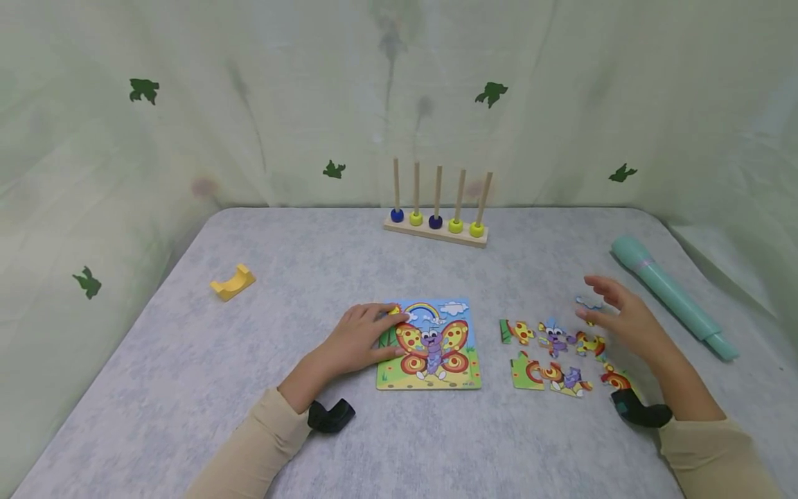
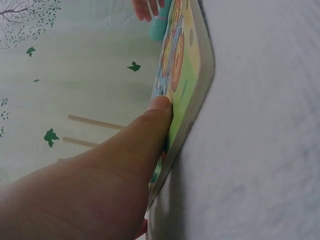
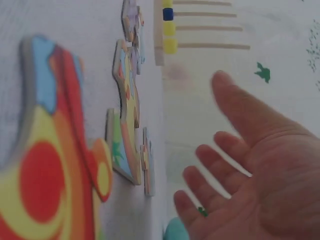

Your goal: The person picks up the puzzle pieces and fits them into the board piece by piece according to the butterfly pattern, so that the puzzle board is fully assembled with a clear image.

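A square butterfly picture puzzle board (image 1: 433, 350) lies flat on the table in front of me. My left hand (image 1: 349, 343) rests on its left side, fingers loosely extended over the picture and the thumb (image 2: 155, 112) touching its face. To the right of the board, loose butterfly jigsaw pieces (image 1: 555, 337) are spread out in rough rows. Over the far right end of these pieces hovers my right hand (image 1: 630, 326), thumb and fingers spread apart with nothing between them. A cloud piece (image 1: 589, 303) shows partly behind its fingers. In the right wrist view, a red and yellow piece (image 3: 45, 175) looms close.
At the table's back stands a wooden peg rack (image 1: 436, 232) with blue and yellow beads. A teal tube-like object with a thicker end (image 1: 673, 294) lies at the right. A yellow curved block (image 1: 233, 282) sits at the left. Pale curtains (image 1: 287, 104) hang behind the table.
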Action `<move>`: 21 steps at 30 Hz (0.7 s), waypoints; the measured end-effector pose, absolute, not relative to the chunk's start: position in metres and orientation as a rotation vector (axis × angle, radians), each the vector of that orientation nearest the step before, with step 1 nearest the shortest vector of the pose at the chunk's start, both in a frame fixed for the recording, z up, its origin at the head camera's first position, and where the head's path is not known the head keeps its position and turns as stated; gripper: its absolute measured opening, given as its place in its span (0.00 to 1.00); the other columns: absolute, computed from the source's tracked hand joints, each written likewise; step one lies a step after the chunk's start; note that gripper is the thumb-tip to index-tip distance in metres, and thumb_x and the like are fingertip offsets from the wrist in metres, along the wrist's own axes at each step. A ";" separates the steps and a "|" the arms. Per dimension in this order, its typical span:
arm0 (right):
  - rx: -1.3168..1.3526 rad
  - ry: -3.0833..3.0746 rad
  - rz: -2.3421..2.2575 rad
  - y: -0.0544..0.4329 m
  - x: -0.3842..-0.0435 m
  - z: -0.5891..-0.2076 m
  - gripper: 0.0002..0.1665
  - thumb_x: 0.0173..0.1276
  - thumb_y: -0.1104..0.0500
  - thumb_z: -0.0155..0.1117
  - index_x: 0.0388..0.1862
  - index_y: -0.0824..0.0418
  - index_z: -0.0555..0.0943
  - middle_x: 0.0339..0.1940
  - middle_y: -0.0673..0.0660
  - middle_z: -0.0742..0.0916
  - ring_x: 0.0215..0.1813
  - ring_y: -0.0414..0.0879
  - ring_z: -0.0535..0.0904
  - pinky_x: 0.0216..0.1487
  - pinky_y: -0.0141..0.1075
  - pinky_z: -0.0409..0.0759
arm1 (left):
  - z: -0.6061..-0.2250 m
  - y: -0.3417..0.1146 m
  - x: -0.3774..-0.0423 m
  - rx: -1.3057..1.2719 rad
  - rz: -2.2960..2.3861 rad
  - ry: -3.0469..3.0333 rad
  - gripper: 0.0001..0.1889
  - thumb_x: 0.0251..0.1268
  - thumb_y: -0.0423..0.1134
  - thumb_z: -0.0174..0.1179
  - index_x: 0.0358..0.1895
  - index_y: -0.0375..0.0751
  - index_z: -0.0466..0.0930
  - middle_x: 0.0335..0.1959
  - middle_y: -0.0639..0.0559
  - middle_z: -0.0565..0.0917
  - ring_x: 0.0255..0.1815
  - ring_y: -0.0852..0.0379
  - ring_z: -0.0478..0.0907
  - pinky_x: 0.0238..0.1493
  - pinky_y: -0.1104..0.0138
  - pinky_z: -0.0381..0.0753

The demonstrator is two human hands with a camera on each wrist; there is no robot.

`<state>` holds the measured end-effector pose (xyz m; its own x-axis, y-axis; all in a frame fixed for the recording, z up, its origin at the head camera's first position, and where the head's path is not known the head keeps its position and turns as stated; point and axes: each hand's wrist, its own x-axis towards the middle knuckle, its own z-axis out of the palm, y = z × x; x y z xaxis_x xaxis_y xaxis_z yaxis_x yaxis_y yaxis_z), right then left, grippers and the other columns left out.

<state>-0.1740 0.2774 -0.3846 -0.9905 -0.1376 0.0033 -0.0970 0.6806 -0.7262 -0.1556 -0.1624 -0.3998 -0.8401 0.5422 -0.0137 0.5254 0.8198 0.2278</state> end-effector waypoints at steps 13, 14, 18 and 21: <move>-0.288 2.775 -1.070 0.290 -0.177 -0.402 0.45 0.61 0.46 0.60 0.66 0.70 0.54 0.65 0.75 0.58 0.64 0.70 0.51 0.57 0.62 0.51 | -0.402 -0.163 -0.154 0.870 0.353 2.917 0.32 0.59 0.62 0.48 0.67 0.60 0.59 0.67 0.50 0.57 0.63 0.46 0.53 0.62 0.52 0.48; -0.290 2.778 -1.067 0.290 -0.177 -0.402 0.44 0.61 0.46 0.60 0.66 0.70 0.55 0.64 0.75 0.58 0.64 0.70 0.50 0.57 0.63 0.51 | -0.402 -0.163 -0.154 0.870 0.355 2.916 0.32 0.60 0.62 0.48 0.67 0.60 0.59 0.67 0.50 0.57 0.63 0.46 0.53 0.62 0.52 0.48; -0.286 2.801 -1.035 0.290 -0.176 -0.402 0.41 0.63 0.46 0.58 0.65 0.70 0.57 0.63 0.75 0.60 0.64 0.71 0.51 0.57 0.63 0.51 | -0.402 -0.163 -0.154 0.871 0.359 2.916 0.31 0.60 0.62 0.49 0.67 0.60 0.59 0.67 0.51 0.57 0.63 0.46 0.53 0.62 0.53 0.49; -0.291 2.834 -1.007 0.290 -0.175 -0.402 0.39 0.63 0.46 0.57 0.64 0.70 0.60 0.62 0.76 0.62 0.63 0.71 0.53 0.56 0.63 0.53 | -0.402 -0.164 -0.154 0.871 0.352 2.919 0.31 0.60 0.62 0.49 0.67 0.60 0.59 0.67 0.51 0.57 0.63 0.47 0.53 0.62 0.53 0.48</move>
<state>-0.1754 0.2901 -0.4020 -0.9744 -0.2198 -0.0479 -0.1403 0.7603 -0.6342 -0.1538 -0.1635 -0.4021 -0.8361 0.5485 -0.0061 0.5314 0.8126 0.2394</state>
